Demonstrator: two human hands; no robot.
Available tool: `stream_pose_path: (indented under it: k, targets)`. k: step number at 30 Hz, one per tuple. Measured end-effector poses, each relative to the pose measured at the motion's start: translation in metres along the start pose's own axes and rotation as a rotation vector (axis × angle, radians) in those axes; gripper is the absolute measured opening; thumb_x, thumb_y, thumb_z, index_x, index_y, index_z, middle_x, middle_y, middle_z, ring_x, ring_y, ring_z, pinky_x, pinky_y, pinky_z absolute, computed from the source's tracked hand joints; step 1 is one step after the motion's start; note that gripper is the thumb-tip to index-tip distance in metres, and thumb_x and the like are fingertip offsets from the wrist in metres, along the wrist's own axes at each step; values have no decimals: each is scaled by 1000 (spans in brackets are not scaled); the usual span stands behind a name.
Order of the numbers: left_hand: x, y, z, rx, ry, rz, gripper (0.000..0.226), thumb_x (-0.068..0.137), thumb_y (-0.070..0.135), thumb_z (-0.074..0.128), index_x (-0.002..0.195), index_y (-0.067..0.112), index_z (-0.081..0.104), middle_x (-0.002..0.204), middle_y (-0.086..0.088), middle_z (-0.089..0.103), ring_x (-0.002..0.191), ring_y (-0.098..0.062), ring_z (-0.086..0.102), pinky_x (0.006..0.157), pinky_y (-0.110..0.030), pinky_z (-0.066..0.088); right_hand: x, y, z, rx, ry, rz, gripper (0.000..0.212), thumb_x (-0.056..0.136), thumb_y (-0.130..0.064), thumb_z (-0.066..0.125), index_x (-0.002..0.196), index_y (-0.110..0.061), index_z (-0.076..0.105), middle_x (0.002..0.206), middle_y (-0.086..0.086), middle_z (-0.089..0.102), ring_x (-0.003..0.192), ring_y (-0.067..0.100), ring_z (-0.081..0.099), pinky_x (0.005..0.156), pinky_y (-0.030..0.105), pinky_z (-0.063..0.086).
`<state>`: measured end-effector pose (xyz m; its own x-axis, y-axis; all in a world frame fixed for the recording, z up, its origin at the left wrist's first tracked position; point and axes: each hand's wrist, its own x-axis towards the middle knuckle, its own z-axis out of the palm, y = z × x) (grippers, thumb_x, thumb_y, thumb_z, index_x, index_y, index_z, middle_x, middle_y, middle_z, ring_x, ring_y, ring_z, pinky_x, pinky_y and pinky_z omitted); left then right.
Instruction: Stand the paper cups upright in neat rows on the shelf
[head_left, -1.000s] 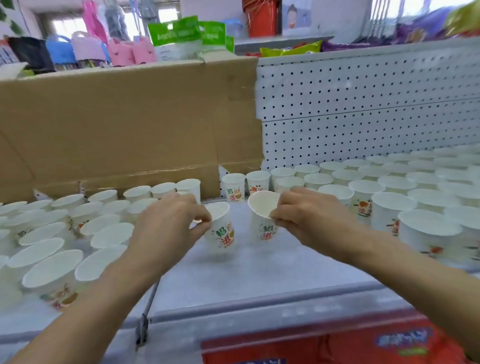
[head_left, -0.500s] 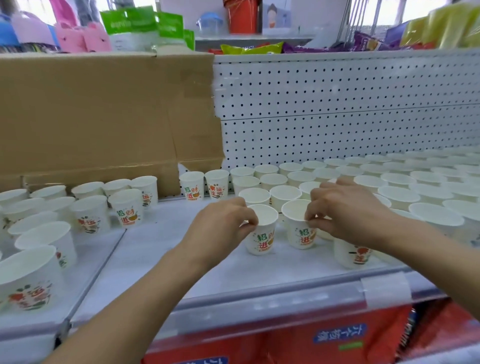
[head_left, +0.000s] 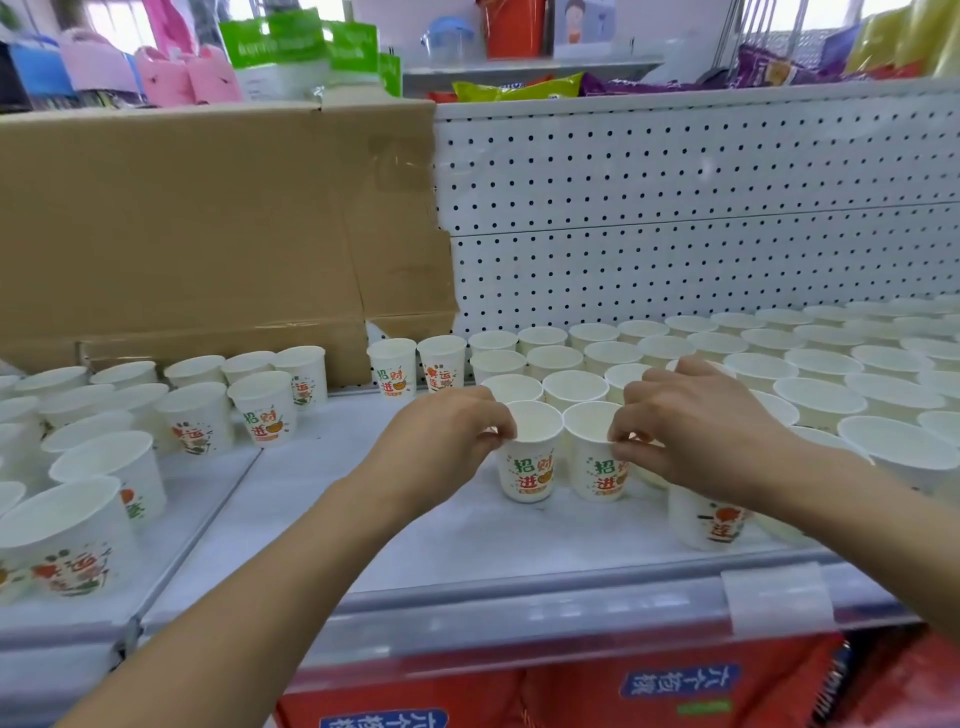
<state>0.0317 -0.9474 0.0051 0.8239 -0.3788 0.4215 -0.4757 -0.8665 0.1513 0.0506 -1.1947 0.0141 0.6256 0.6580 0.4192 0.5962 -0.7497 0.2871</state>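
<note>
Paper cups (head_left: 821, 364) crowd the shelf (head_left: 415, 535) in the head view, packed in rows beyond and to the outer side of the right grip (head_left: 696, 431). A looser batch (head_left: 197, 421) stands well off past the left grip (head_left: 447, 441). Each grip is closed on one cup. The left grip's fingertips pinch the rim of the near-left cup (head_left: 530, 467), and the right grip's thumb and fingers curl on the rim of its neighbour (head_left: 597, 470). Both cups stand upright between the two grips, sides touching or nearly so, just in front of the packed rows. I see several risks from here. A hard pinch could dent the thin paper rims. A cup released before its base sits flat would likely tip, and it looks light enough to roll toward the shelf's front lip. The right wrist hangs just over a front cup (head_left: 706, 519), and its fingers reach across the cups behind, so a careless withdrawal could topple several closely set neighbours. A sideways nudge from either grip would shove the pair out of line.
</note>
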Motion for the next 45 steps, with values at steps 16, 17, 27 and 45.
stream_pose_path:
  k: [16, 17, 27, 45]
  targets:
    - [0, 0, -6, 60, -65, 7, 17, 95, 19, 57, 105, 26, 69, 108, 8, 63, 99, -13, 57, 84, -35, 50, -5, -2, 1, -1, 115, 36, 14, 69, -33, 84, 67, -32, 69, 62, -12, 56, 61, 15, 55, 58, 31, 38]
    - [-1, 0, -6, 59, -62, 11, 17, 95, 19, 57, 105, 26, 69, 108, 8, 63, 98, -13, 57, 84, -34, 50, -5, -1, 2, -7, 122, 41, 15, 68, -32, 84, 66, -32, 69, 62, -11, 56, 61, 15, 55, 58, 31, 39]
    - [0, 0, -4, 52, -75, 10, 18, 96, 20, 57, 107, 26, 69, 109, 8, 63, 97, -12, 57, 83, -33, 52, -2, -3, 1, 1, 109, 41, 12, 70, -34, 82, 68, -32, 70, 63, -10, 55, 63, 16, 56, 60, 29, 34]
    - [-162, -57, -38, 55, 500, -350, 42, 93, 31, 53, 134, 28, 51, 139, 10, 48, 131, -7, 40, 109, -23, 30, 66, -172, 9, 737, 260, -59, 46, 88, -46, 53, 132, -35, 49, 120, -17, 46, 88, 1, 55, 66, 35, 54]
